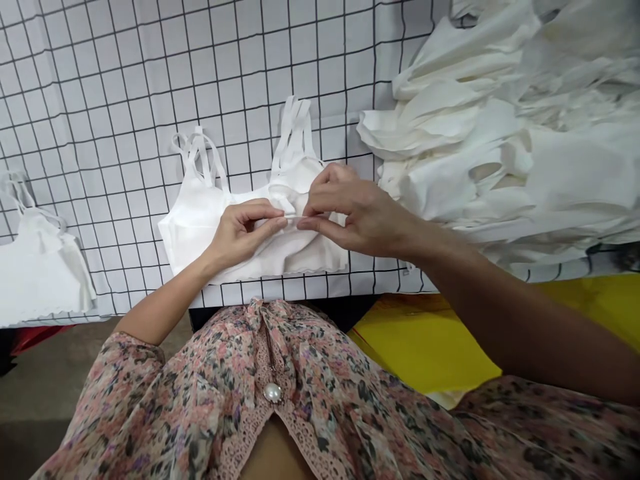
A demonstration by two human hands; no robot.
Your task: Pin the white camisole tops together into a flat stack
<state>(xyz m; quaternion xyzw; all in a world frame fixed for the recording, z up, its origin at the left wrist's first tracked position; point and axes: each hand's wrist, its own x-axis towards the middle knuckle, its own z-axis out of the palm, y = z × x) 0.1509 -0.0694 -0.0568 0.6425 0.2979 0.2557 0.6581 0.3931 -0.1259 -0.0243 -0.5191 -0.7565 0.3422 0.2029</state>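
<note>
A white strappy crop top (200,213) lies flat on the grid-patterned white table cover (100,87), straps pointing away from me. My left hand (240,233) rests on its middle, thumb and fingers pinched on a fold of its fabric at the neckline. My right hand (350,213) meets it from the right, fingers pinched on the same fold. Both hands are closed on the cloth, fingertips almost touching.
A tall heap of similar white garments (510,120) fills the right side of the table. Another white top (40,267) lies at the left edge. Yellow material (430,340) sits below the table's front edge on the right. My floral blouse fills the foreground.
</note>
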